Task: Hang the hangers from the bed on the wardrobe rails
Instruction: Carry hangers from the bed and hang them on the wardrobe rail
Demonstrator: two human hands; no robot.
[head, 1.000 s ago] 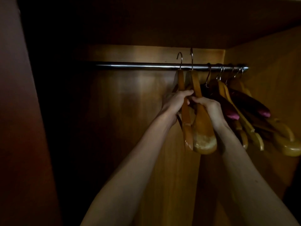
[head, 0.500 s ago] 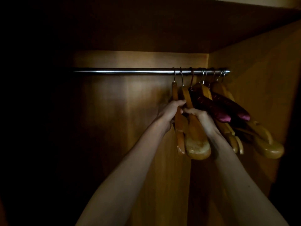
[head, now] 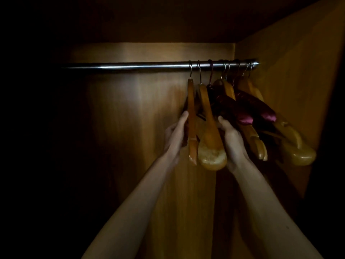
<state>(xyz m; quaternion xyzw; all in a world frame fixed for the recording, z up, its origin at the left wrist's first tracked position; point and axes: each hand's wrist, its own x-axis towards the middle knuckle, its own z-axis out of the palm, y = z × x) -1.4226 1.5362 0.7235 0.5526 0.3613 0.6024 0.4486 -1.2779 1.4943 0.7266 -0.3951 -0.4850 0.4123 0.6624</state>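
Both newest orange wooden hangers hook the steel wardrobe rail; left hand and right hand flank them, grip spread; next, withdraw and fetch more.

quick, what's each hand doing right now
Left hand: open, fingers against the thin hanger.
Right hand: open, beside the broad hanger.

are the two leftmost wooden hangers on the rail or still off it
On it: both wooden hangers' hooks loop over the metal rail, left of the others.
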